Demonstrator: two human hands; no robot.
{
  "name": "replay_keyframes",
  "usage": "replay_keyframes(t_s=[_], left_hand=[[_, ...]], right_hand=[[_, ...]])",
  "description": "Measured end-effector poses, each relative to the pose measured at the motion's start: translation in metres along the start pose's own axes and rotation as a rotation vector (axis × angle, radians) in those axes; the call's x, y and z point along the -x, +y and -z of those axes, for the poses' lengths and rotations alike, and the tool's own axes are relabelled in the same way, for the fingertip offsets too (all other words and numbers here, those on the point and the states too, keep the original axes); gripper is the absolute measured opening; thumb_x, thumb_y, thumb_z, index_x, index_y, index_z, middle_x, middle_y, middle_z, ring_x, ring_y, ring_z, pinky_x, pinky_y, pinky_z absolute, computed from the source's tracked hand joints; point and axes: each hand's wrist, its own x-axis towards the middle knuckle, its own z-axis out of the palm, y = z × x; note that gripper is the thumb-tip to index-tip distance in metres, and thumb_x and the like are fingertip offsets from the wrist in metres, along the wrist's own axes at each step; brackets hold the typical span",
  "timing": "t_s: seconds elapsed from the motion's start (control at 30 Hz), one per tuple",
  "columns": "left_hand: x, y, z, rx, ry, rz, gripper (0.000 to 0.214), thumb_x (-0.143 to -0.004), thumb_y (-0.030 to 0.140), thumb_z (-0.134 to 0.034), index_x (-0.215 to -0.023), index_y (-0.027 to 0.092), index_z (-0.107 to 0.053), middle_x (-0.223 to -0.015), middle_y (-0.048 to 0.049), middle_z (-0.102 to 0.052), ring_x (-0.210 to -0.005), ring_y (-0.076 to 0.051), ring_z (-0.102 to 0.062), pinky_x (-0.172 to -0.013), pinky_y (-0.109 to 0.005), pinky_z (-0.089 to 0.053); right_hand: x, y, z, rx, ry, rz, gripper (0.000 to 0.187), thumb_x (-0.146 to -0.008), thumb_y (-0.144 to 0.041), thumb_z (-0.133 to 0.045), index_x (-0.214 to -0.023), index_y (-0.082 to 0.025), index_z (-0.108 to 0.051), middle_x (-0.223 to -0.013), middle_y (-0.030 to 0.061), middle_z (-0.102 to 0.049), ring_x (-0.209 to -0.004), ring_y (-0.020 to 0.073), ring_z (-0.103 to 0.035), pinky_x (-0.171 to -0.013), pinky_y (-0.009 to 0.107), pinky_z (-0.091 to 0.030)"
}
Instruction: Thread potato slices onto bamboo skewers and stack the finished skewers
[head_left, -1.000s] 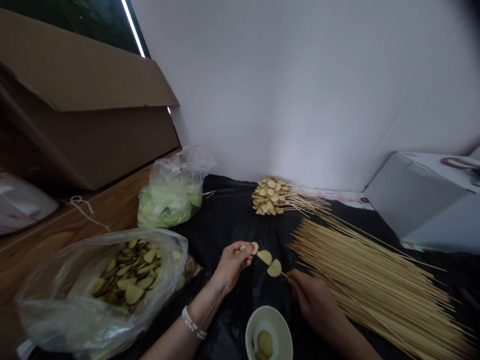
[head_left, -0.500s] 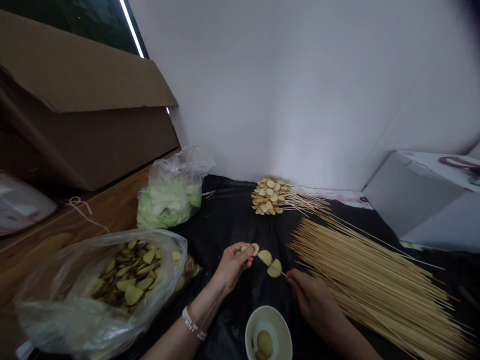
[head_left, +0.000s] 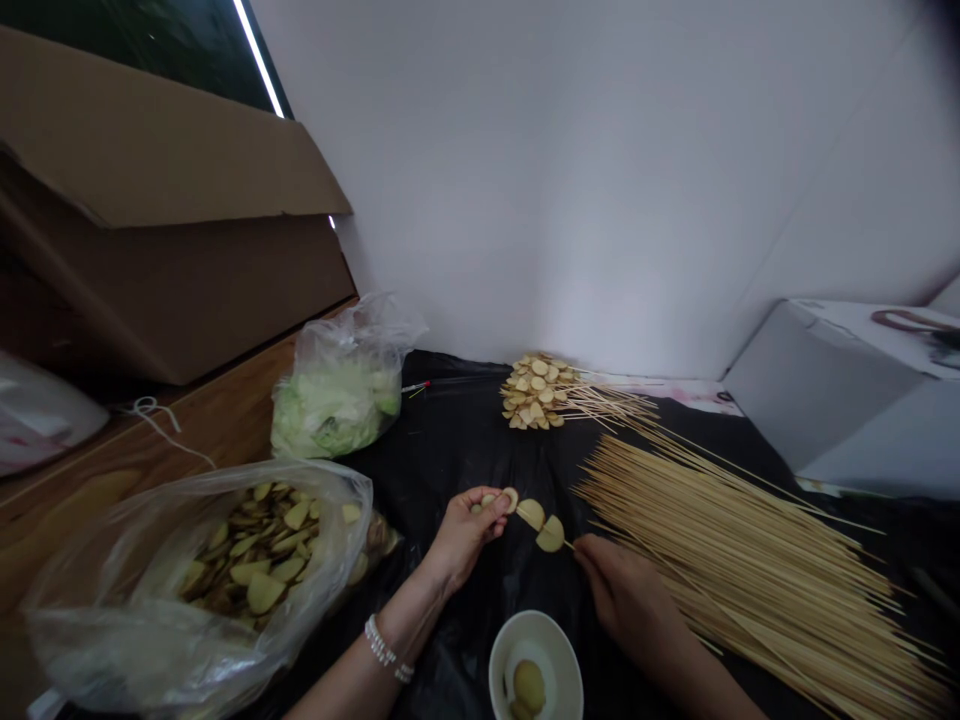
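So the skewer (head_left: 568,545) is up in the air just beyond the bowl (head_left: 559,650), held at both ends. Its long axis runs on a slant: bare end in our right hand (head_left: 626,600) by the bowl's right side, tip pointing up and left into our left hand (head_left: 465,530). Three potato slices (head_left: 531,514) are threaded on it. Our left fingers (head_left: 491,505) are pinched shut on the end slice, and our right fingers (head_left: 589,560) are curled closed round the stick.

The table's covered in a black plastic sheet (head_left: 450,450). Right of the bowl there's a big heap of bare sticks (head_left: 750,560), and far behind the bowl a pile of finished ones (head_left: 540,392) by the white wall (head_left: 600,180). Left of the bowl there's a clear bag of slices (head_left: 225,560), and further back-left a bag of greens (head_left: 337,395) and a cardboard box (head_left: 165,220).
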Motion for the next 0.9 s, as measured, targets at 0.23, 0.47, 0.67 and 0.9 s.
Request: replay_keyframes(t_s=[0.23, 0.47, 0.67, 0.9], left_hand=[[0.006, 0.003, -0.004, 0.046, -0.063, 0.02, 0.039, -0.053, 0.032, -0.084, -0.082, 0.013, -0.068, -0.069, -0.0009, -0.062, -0.055, -0.005, -0.053, -0.056, -0.017, -0.043], [0.003, 0.001, -0.003, 0.069, -0.097, 0.059, 0.03, -0.056, 0.031, -0.083, -0.07, 0.011, -0.065, -0.063, 0.0001, -0.058, -0.053, -0.003, -0.051, -0.052, -0.014, -0.042], [-0.004, 0.001, 0.003, 0.109, -0.054, 0.053, 0.03, -0.059, 0.026, -0.082, -0.082, 0.013, -0.069, -0.068, 0.0011, -0.058, -0.056, -0.003, -0.054, -0.055, -0.013, -0.045], [-0.008, -0.001, 0.01, 0.116, -0.101, 0.089, 0.026, -0.065, 0.025, -0.078, -0.087, 0.012, -0.071, -0.073, -0.0024, -0.061, -0.06, -0.004, -0.057, -0.058, -0.013, -0.048]], right_hand=[[-0.004, -0.002, 0.002, -0.16, 0.036, -0.028, 0.028, -0.095, -0.031, -0.032, -0.079, -0.022, -0.052, -0.066, 0.0003, -0.057, -0.06, 0.0133, -0.056, -0.059, 0.024, -0.039], [-0.004, 0.001, -0.003, -0.141, -0.023, -0.007, 0.027, -0.094, -0.03, -0.033, -0.089, -0.021, -0.058, -0.077, 0.0035, -0.064, -0.071, 0.0162, -0.061, -0.065, 0.027, -0.043], [-0.013, 0.018, 0.013, -0.143, 0.13, -0.054, 0.027, -0.092, -0.033, -0.037, -0.087, -0.021, -0.061, -0.078, 0.004, -0.066, -0.071, 0.0172, -0.061, -0.066, 0.028, -0.045], [-0.022, 0.06, 0.067, -0.403, 0.45, -0.337, 0.037, -0.082, -0.052, -0.05, -0.09, -0.018, -0.061, -0.065, 0.0017, -0.061, -0.05, 0.0134, -0.051, -0.045, 0.024, -0.04]])
